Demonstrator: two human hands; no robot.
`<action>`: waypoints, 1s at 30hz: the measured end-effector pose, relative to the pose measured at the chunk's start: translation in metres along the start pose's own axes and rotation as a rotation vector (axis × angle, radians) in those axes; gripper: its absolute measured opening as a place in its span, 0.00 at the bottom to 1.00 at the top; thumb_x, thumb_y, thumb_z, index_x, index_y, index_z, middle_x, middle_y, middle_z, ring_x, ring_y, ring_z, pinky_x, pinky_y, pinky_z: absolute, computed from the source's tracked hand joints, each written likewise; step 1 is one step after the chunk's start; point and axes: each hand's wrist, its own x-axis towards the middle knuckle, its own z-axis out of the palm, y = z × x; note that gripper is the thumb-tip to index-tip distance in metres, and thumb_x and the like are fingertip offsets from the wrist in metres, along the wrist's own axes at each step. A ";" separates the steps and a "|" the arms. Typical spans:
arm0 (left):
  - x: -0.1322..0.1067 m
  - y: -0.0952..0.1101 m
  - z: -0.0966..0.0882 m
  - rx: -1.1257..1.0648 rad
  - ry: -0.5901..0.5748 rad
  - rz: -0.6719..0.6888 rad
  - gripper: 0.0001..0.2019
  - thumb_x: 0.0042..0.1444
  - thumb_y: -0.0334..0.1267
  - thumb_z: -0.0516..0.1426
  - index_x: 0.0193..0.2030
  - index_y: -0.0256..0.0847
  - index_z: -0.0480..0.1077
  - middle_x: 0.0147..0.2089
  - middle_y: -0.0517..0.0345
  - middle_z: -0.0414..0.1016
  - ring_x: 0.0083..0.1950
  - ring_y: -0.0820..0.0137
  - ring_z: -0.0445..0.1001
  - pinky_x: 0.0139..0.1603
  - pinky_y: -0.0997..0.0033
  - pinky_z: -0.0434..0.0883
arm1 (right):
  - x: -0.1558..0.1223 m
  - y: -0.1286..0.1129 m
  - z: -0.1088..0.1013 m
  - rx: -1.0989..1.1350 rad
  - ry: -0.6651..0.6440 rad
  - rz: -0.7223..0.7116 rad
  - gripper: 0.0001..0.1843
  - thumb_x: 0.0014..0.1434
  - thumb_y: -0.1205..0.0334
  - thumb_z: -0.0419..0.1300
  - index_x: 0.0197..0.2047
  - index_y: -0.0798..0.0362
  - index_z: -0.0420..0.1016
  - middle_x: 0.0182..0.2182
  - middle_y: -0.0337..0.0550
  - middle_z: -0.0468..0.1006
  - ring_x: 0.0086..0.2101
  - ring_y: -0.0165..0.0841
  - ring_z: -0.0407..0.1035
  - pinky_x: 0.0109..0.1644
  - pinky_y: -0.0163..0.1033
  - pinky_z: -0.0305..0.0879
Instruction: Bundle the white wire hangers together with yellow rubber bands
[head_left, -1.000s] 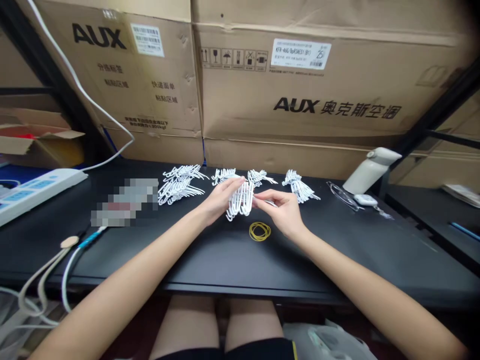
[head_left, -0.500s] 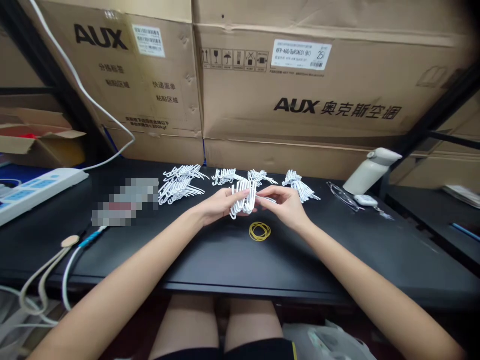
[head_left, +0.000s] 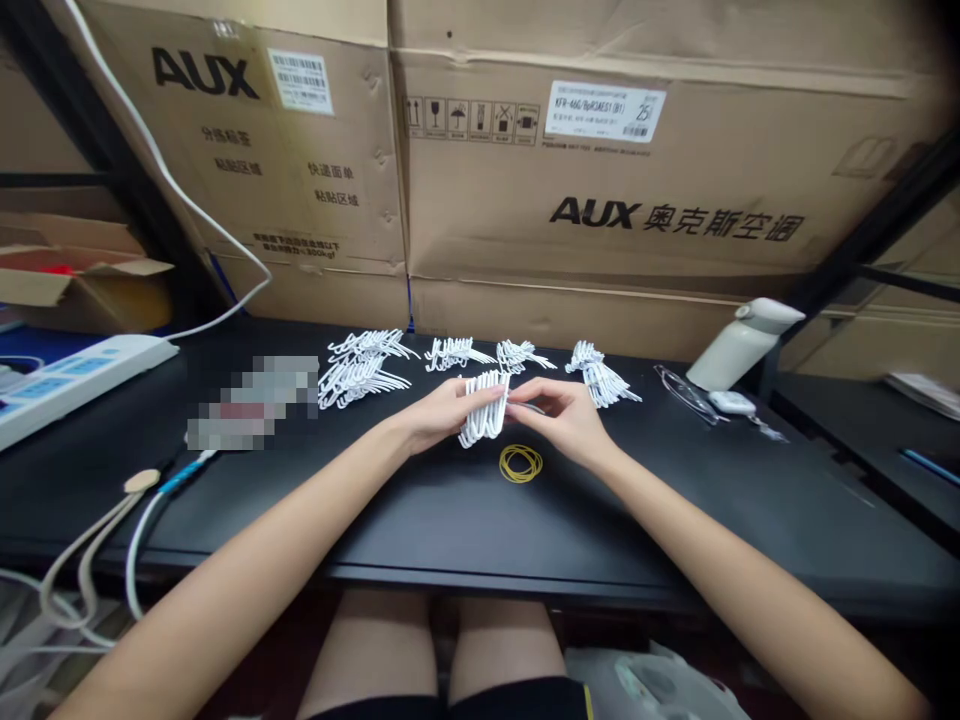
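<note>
A stack of small white plastic hooks (head_left: 484,408) is gripped between both hands above the black table (head_left: 465,510). My left hand (head_left: 439,415) wraps its fingers around the stack's left side. The fingers of my right hand (head_left: 564,418) are closed on the stack's right end. Several yellow rubber bands (head_left: 520,462) lie on the table just below my right hand. Behind the hands, more bundles of white hooks (head_left: 360,370) lie in a row, with further hook bundles (head_left: 600,372) to the right.
Large AUX cardboard boxes (head_left: 600,190) wall off the table's back. A white power strip (head_left: 67,380) and cables (head_left: 97,550) lie at the left. A white bottle-like object (head_left: 739,340) and a clear item (head_left: 686,392) sit at the right. A blurred patch (head_left: 251,402) covers something left of the hooks.
Both hands have squeezed the white hook stack tighter and squared it up. The left fingers shifted from over the top to the side. The stack sits slightly lower.
</note>
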 end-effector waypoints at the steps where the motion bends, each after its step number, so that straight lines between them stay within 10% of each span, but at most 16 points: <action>1: 0.000 -0.001 0.000 0.011 0.010 0.001 0.19 0.45 0.49 0.64 0.36 0.32 0.76 0.30 0.51 0.78 0.33 0.67 0.76 0.36 0.70 0.71 | -0.001 0.001 0.000 -0.033 0.003 -0.007 0.08 0.50 0.58 0.66 0.33 0.54 0.78 0.33 0.45 0.80 0.35 0.38 0.75 0.40 0.44 0.73; 11: 0.001 0.002 -0.001 0.058 0.069 0.097 0.16 0.47 0.44 0.64 0.37 0.33 0.74 0.32 0.52 0.79 0.33 0.67 0.77 0.36 0.70 0.72 | -0.003 -0.007 0.005 -0.151 -0.011 -0.139 0.07 0.54 0.60 0.63 0.36 0.52 0.78 0.38 0.46 0.79 0.39 0.36 0.73 0.44 0.43 0.71; 16: 0.004 0.023 -0.021 -0.244 0.369 0.245 0.09 0.52 0.38 0.61 0.36 0.34 0.71 0.34 0.50 0.79 0.35 0.65 0.79 0.37 0.69 0.75 | 0.011 0.006 0.001 -0.126 0.218 -0.046 0.11 0.56 0.55 0.60 0.39 0.52 0.77 0.41 0.46 0.78 0.41 0.37 0.72 0.40 0.41 0.71; 19: 0.004 0.032 -0.037 -0.434 0.487 0.313 0.06 0.56 0.38 0.56 0.35 0.36 0.69 0.35 0.53 0.79 0.35 0.70 0.79 0.38 0.73 0.75 | 0.023 0.020 0.006 -0.233 0.108 0.060 0.11 0.55 0.56 0.60 0.39 0.53 0.77 0.37 0.47 0.79 0.36 0.36 0.73 0.38 0.41 0.70; 30: 0.006 0.026 -0.040 -0.554 0.395 0.181 0.07 0.57 0.37 0.53 0.32 0.36 0.69 0.35 0.51 0.80 0.35 0.70 0.79 0.37 0.76 0.75 | 0.067 0.038 0.055 -0.510 -0.089 0.235 0.11 0.56 0.58 0.57 0.28 0.55 0.74 0.27 0.44 0.77 0.30 0.33 0.69 0.38 0.39 0.63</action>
